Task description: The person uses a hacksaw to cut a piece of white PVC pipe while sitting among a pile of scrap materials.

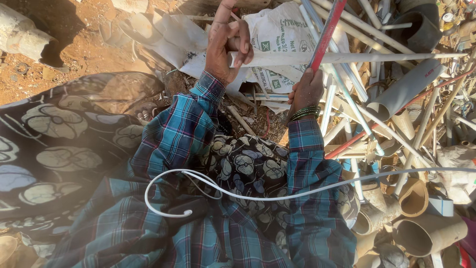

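My left hand [225,47] closes around the end of a thin white plastic pipe [347,58] lying across the scrap heap [396,129]; my right hand [306,89] grips a red rod [326,32]. The pipe seems light, stiff, smooth.

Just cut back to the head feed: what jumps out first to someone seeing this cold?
The two hands at top centre: the left hand grips the end of a long pale pipe that runs out to the right, while the right hand holds a red rod slanting upward. To the right lies a tangled heap of pipes, with a printed white sack behind the hands. A thin white cable loops across the checked shirt below.
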